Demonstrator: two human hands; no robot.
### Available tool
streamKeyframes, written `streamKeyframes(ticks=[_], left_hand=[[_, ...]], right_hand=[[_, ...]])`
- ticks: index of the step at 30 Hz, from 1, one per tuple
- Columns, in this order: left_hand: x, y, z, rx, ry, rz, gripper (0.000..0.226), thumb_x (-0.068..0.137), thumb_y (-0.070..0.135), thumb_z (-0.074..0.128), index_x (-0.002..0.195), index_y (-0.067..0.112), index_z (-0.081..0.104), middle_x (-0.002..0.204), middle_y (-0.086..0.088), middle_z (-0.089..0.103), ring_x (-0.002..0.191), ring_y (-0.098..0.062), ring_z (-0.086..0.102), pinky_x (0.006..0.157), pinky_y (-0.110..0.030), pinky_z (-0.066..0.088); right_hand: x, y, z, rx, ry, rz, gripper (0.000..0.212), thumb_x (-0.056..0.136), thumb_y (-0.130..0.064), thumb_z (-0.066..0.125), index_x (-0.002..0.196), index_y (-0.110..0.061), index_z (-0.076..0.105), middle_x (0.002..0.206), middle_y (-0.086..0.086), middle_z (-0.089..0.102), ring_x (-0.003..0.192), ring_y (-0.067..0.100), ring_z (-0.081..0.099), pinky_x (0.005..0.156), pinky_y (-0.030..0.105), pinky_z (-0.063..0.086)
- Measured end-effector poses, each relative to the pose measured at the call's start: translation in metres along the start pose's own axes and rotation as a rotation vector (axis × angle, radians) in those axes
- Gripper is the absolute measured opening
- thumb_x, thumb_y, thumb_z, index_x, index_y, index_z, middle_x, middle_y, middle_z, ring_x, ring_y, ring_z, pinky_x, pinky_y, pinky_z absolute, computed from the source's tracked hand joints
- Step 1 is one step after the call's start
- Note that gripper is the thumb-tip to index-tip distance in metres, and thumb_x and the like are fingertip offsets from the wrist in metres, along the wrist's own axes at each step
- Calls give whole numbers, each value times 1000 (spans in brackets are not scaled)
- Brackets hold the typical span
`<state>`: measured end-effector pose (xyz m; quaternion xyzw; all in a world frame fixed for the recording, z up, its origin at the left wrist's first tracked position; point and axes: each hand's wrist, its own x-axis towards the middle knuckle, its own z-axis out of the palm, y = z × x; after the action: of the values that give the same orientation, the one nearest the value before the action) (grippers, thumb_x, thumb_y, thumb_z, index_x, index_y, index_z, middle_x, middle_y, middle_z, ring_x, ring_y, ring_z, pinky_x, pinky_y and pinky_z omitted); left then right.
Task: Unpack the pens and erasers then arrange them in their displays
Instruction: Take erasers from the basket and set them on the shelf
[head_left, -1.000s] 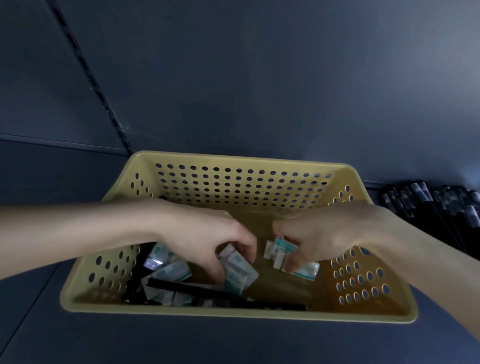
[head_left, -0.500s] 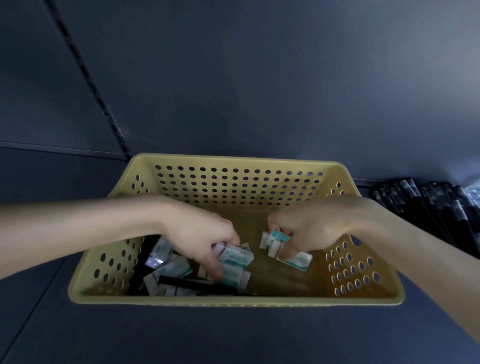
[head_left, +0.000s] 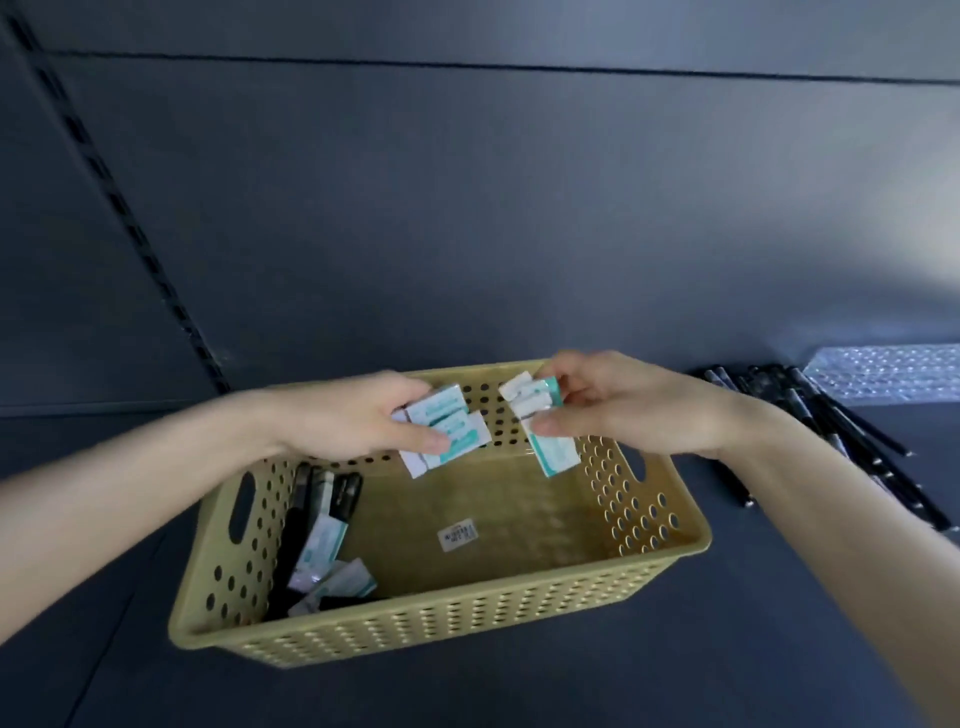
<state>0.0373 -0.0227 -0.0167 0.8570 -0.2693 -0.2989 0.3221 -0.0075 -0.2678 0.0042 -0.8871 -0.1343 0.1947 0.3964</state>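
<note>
A yellow perforated basket (head_left: 447, 618) stands on a dark shelf. My left hand (head_left: 353, 421) grips a few white-and-teal wrapped erasers (head_left: 447, 431) above the basket's far side. My right hand (head_left: 618, 402) pinches another bunch of erasers (head_left: 540, 415), one hanging down from it. Inside the basket, along its left wall, lie black pens (head_left: 296, 540) and more erasers (head_left: 324, 545). A barcode sticker (head_left: 457, 535) shows on the bare bottom.
A heap of black pens (head_left: 810, 415) lies on the shelf to the right of the basket. Behind them is a clear ribbed display tray (head_left: 883, 371). A dark back panel with a slotted upright (head_left: 135, 228) rises behind.
Both hands have lifted out of the basket, each holding erasers, and now hover over its far rim. The view has pulled back, showing more of the shelf.
</note>
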Motion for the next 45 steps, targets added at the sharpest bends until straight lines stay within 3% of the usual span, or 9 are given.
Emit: streamKeyframes(ticks=[3, 6, 12, 15, 22, 28, 32, 38, 45], left_hand=[[3, 20, 7, -264, 142, 61, 22, 87, 24, 62, 107, 14, 64, 101, 1, 72, 92, -10, 68, 79, -22, 55], [5, 57, 25, -492, 236, 147, 30, 81, 27, 63, 108, 15, 65, 96, 0, 73, 84, -8, 68, 68, -19, 54], [18, 146, 95, -712, 273, 321, 35, 79, 29, 63, 109, 12, 66, 92, 2, 73, 79, -7, 64, 62, -18, 49], [39, 189, 150, -738, 284, 353, 23, 90, 20, 58, 111, 13, 64, 100, 0, 73, 84, -8, 66, 64, -19, 51], [93, 300, 308, -796, 127, 316, 21, 95, 19, 52, 113, 12, 62, 105, -6, 71, 87, -12, 64, 63, -21, 51], [143, 378, 376, -757, 105, 375, 17, 95, 22, 54, 107, 16, 63, 98, -2, 71, 80, -7, 64, 67, -25, 52], [191, 417, 405, -736, 92, 396, 16, 95, 24, 55, 106, 18, 63, 97, -1, 72, 80, -5, 66, 65, -22, 51], [283, 457, 439, -762, 94, 383, 15, 95, 23, 55, 106, 17, 63, 89, 3, 70, 72, 0, 63, 59, -19, 50], [375, 492, 464, -852, 170, 280, 10, 95, 20, 55, 101, 19, 62, 78, 12, 70, 66, 3, 63, 54, -16, 49]], right_hand=[[-25, 0, -10, 220, 181, -76, 19, 87, -23, 64, 104, -16, 61, 104, 5, 70, 100, 19, 65, 97, 44, 47], [-56, 6, -21, 363, 347, -143, 20, 88, -17, 61, 107, -9, 60, 104, 8, 69, 98, 16, 66, 89, 31, 50], [-136, 35, -29, 635, 538, -232, 24, 92, -10, 53, 114, -7, 60, 106, 3, 70, 98, 14, 66, 81, 24, 53], [-193, 66, -31, 622, 614, -229, 27, 94, -10, 51, 119, -7, 58, 113, 7, 68, 105, 22, 64, 90, 31, 52], [-344, 163, -43, 642, 828, -73, 27, 97, -10, 44, 122, -5, 55, 115, 12, 66, 97, 19, 65, 83, 29, 55], [-422, 226, -83, 662, 970, 6, 23, 99, -15, 43, 116, -12, 58, 108, 10, 69, 90, 16, 63, 82, 34, 53], [-447, 271, -119, 674, 1019, 17, 20, 99, -17, 44, 105, -23, 62, 101, 2, 71, 93, 20, 64, 86, 37, 52], [-458, 346, -183, 665, 1032, 90, 22, 99, -14, 43, 108, -20, 61, 98, -1, 72, 82, 10, 64, 73, 26, 52], [-454, 418, -263, 645, 1003, 188, 24, 96, -13, 47, 116, -7, 57, 111, 21, 64, 88, 25, 59, 88, 47, 48]])
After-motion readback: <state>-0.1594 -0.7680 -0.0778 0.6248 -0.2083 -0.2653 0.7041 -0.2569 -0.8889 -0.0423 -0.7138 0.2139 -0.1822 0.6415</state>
